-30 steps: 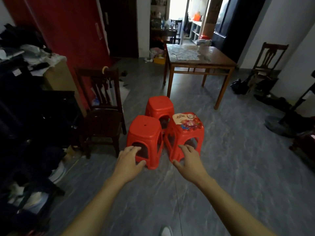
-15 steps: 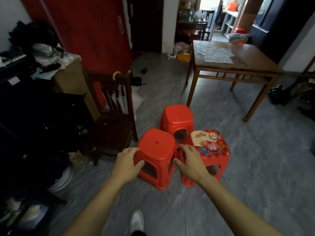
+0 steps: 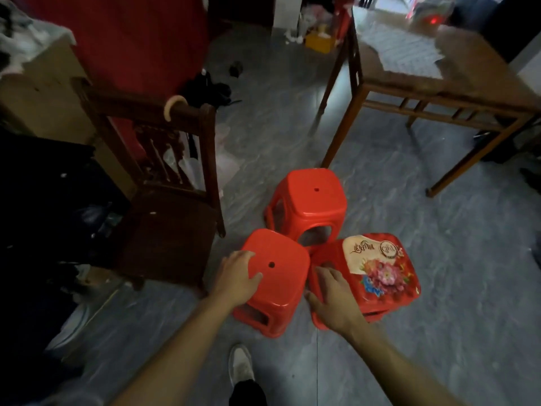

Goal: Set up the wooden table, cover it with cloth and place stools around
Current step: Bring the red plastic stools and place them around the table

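The flowered stool's point(image 3: 377, 268) seat sticker bears ornate lettering, too blurred to read.

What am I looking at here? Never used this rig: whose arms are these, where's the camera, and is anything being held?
No machine: a person's bare arms, filmed by a camera worn on their head, looking down. On the floor stand three red stools. The left hand rests on the plain stool; the right hand is on the flower-printed stool, fingers at its edge. I cannot tell if either hand has gripped yet. The third stool stands behind them, and the wooden table, with a cloth on it, beyond.
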A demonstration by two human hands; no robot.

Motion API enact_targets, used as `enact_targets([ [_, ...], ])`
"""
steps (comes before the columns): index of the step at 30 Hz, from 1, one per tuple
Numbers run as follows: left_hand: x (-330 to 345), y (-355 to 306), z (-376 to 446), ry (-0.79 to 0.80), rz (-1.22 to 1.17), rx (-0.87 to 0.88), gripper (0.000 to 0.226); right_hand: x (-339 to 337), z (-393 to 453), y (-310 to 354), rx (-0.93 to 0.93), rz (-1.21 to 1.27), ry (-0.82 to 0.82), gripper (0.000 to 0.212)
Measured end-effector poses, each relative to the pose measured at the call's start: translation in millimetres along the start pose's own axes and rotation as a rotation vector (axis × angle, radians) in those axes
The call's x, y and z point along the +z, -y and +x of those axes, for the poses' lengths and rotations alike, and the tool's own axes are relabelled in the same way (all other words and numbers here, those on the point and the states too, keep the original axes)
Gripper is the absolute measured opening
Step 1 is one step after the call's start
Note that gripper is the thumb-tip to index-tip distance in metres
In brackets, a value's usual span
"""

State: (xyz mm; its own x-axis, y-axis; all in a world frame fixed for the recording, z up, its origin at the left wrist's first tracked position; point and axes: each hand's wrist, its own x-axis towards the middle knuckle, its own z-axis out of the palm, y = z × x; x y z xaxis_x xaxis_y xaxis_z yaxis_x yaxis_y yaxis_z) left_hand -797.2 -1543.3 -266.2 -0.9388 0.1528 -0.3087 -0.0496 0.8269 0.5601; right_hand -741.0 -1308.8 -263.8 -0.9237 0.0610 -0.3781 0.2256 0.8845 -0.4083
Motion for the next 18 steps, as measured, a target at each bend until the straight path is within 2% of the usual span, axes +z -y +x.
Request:
enact_targets([
  [6, 13, 21, 90, 0.041, 0.027, -0.011, 0.054, 16, 91, -8, 0.072, 0.074, 0.001, 0.083],
  [11, 69, 55, 149, 0.057, 0.063, -0.014, 0.055, 69, 155, -39, 0.162, 0.050, 0.082, 0.072],
  [14, 113, 79, 182, 0.076, 0.077, -0.007, 0.056, 111, 189, -58, 0.189, -0.019, 0.114, 0.076],
  [18, 175, 121, 223, 0.130, 0.143, -0.037, 0.078, 171, 225, -83, 0.268, -0.008, 0.115, 0.093],
])
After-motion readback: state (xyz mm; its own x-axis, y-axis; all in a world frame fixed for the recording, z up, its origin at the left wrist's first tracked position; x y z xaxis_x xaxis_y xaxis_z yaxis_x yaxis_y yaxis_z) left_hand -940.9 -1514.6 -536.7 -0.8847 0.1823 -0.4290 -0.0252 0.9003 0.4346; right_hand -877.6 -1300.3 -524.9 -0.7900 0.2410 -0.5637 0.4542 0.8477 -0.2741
